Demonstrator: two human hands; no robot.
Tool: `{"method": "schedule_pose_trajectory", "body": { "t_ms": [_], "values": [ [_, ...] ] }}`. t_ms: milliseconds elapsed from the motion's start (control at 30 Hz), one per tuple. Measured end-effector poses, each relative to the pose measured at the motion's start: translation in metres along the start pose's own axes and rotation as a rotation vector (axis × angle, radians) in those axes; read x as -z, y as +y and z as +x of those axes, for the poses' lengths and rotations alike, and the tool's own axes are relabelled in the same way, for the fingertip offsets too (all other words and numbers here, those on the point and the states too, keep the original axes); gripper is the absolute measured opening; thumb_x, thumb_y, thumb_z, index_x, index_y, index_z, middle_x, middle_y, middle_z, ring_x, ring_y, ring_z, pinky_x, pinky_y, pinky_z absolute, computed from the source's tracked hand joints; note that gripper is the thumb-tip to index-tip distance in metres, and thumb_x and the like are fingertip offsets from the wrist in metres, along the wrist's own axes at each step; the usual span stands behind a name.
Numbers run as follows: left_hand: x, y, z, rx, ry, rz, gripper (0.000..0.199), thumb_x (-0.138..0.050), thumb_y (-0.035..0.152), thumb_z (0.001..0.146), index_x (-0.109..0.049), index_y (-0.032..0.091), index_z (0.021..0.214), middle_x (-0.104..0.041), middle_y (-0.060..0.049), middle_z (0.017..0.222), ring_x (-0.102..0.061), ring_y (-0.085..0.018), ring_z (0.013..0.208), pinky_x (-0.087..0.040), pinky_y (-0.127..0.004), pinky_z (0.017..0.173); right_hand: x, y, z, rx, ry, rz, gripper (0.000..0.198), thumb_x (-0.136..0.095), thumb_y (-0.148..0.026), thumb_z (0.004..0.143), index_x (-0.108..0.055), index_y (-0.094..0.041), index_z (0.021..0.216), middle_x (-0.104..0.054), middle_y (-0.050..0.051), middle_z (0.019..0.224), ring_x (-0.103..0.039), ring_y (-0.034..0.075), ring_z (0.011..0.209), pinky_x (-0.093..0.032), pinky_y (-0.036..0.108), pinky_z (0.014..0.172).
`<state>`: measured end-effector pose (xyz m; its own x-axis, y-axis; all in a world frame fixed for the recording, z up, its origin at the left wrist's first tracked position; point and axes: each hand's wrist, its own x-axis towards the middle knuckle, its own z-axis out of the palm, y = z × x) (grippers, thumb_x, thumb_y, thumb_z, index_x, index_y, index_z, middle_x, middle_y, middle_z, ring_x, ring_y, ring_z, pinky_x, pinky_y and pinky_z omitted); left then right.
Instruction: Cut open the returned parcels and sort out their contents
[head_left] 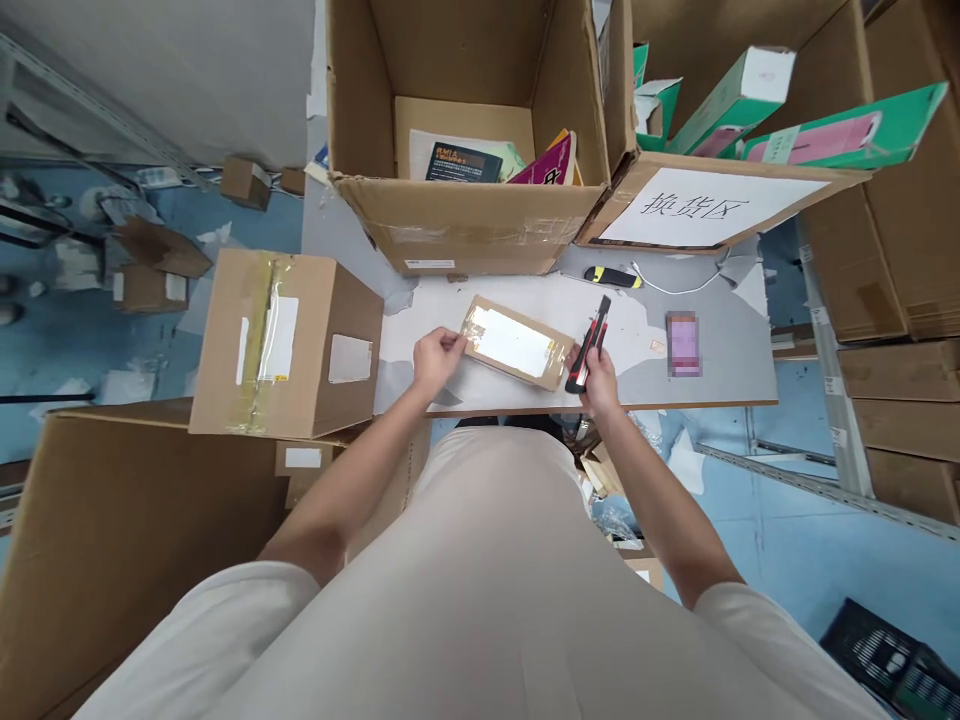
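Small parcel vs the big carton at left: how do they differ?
Size: the parcel is small and flat; the carton is far bulkier. Contact: the left hand touches the parcel, not the carton. Labels: the parcel shows one large label; the carton shows several. Both are brown, taped and white-labelled.

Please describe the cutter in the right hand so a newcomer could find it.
Start at the table. Near its front edge, beside the flat package, the right hand holds a slim cutter. Its red and black colouring sets it apart from the yellow and black tool lying farther back.
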<state>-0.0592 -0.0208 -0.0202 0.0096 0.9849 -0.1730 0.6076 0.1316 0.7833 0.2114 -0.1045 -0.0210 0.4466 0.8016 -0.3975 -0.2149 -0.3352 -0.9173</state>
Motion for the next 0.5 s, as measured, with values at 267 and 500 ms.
{"method": "schedule_pose_trajectory", "body": {
  "t_ms": [267, 500],
  "values": [
    [-0.006, 0.007, -0.028, -0.165, 0.042, 0.164, 0.054, -0.056, 0.029, 0.075, -0.051, 0.014, 0.126, -0.056, -0.016, 0.126, -0.054, -0.027, 0.118, -0.046, -0.043, 0.098, 0.015, -0.025, 0.029, 0.080, -0.075, -0.198, 0.046, -0.057, -0.057, 0.078, -0.051, -0.020, 0.105, -0.065, 0.007, 0.106, -0.066, 0.013, 0.077, -0.055, 0.029, 0.071],
    [-0.016, 0.047, 0.015, -0.589, -0.457, 0.563, 0.100, -0.067, 0.047, 0.065, -0.023, 0.013, 0.149, -0.016, -0.019, 0.157, -0.009, -0.041, 0.145, -0.005, -0.060, 0.114, 0.061, -0.021, -0.020, -0.067, -0.198, -0.462, 0.075, -0.053, -0.055, 0.082, -0.032, -0.024, 0.147, -0.065, 0.003, 0.090, -0.054, 0.008, 0.050, -0.048, 0.024, 0.045]
  ]
}}
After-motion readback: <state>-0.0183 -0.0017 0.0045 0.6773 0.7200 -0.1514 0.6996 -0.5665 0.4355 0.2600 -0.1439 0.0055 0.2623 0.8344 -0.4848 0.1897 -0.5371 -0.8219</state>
